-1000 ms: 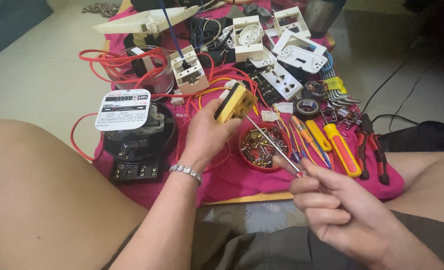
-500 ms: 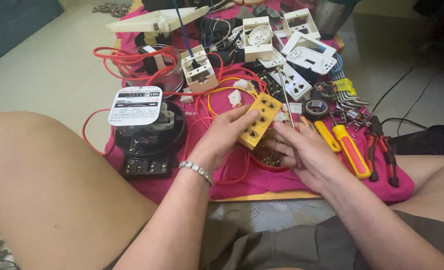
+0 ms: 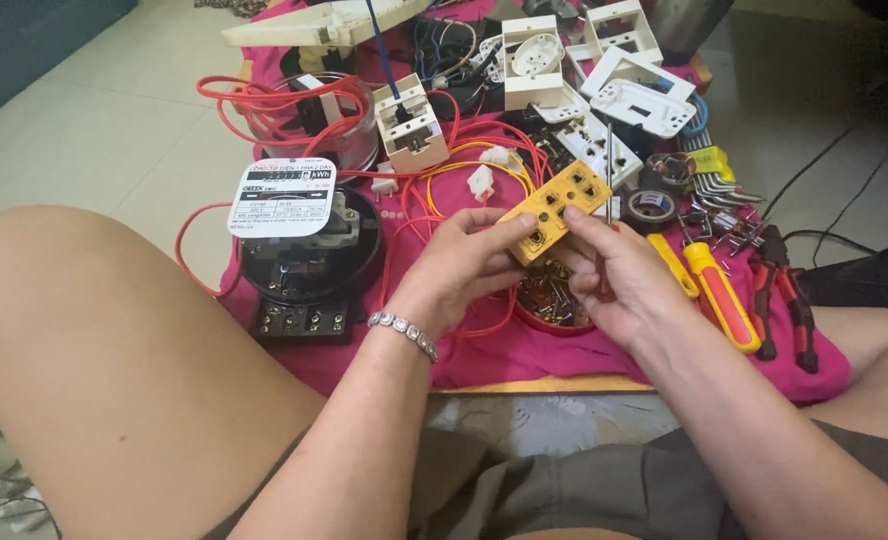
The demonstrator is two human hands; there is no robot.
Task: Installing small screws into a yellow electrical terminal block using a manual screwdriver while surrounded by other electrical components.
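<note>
Above the pink cloth (image 3: 524, 360): yellow rectangular plastic socket block (image 3: 554, 208), gripped by left hand (image 3: 459, 265) and right hand (image 3: 614, 275), partly hiding a red dish of small metal parts (image 3: 549, 300), contents indistinct.

A black electricity meter (image 3: 309, 255), red-handled pliers (image 3: 784, 300) and white socket plates (image 3: 639, 100) lie on pink cloth (image 3: 664, 365).

Home floor workspace: tiled floor (image 3: 114, 130), cloth (image 3: 524, 350) strewn with electrical parts.
</note>
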